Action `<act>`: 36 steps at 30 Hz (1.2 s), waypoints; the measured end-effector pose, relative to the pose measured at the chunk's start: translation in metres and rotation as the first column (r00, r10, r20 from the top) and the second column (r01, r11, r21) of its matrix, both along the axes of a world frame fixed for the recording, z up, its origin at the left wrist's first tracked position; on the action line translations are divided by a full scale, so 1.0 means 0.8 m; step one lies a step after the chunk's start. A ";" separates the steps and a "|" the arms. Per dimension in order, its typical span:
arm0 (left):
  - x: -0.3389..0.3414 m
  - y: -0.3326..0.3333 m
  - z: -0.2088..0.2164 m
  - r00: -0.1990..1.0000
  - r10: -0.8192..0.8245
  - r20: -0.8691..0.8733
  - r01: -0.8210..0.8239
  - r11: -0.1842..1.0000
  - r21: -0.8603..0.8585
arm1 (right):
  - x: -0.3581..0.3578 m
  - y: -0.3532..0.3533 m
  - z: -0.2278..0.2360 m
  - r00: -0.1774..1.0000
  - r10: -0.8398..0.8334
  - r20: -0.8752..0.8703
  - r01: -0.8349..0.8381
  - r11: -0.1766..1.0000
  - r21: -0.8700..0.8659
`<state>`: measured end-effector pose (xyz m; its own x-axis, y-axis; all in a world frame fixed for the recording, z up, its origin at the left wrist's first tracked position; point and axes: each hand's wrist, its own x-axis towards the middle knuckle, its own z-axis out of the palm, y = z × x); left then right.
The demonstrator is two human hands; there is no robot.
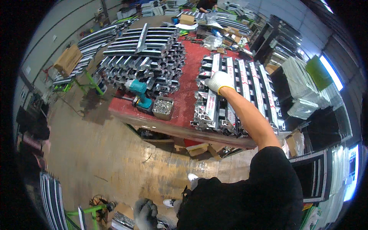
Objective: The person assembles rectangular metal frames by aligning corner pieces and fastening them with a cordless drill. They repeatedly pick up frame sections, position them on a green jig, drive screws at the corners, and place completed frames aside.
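Observation:
Wearing a white glove with a yellow cuff, my right hand point(221, 81) reaches over a stack of metal profiles on the red table. Its fingers are closed around the leftmost long profile point(211, 107), which carries a white printed strip. More profiles point(257, 88) of the same kind lie side by side to its right. My left hand point(145, 213), in a grey glove, is low near the bottom edge with its fingers curled. Whatever it may hold is hidden. Beside it are a cardboard box and short profiles point(122, 221).
On the red table point(188, 80), a teal cordless drill point(140, 93) stands beside a square tin of screws point(163, 106). Behind them is a tall pile of profiles point(142, 50). Wrapped panels point(303, 84) stand at right, a green rack point(86, 211) at lower left. Far back, a person works.

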<state>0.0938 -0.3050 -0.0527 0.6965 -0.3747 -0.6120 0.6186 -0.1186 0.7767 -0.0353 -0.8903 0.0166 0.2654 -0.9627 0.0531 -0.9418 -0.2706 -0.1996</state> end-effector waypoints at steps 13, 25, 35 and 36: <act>0.005 -0.036 0.021 0.968 -0.099 0.231 0.073 0.990 0.116 | 0.066 0.078 0.075 0.889 0.403 0.219 -0.274 0.849 -0.452; 0.075 -0.035 0.015 0.746 -0.374 0.551 0.278 0.927 0.253 | 0.261 0.465 -0.004 0.424 0.762 0.490 -0.812 0.559 -0.168; 0.063 0.136 -0.046 0.939 -0.039 0.341 -0.009 0.990 0.138 | 0.315 0.689 -0.108 0.232 0.550 0.802 -0.973 0.137 0.188; 0.061 0.151 -0.046 0.931 -0.090 0.355 0.002 0.971 0.241 | 0.320 0.703 -0.120 0.224 0.533 0.816 -0.974 0.110 0.196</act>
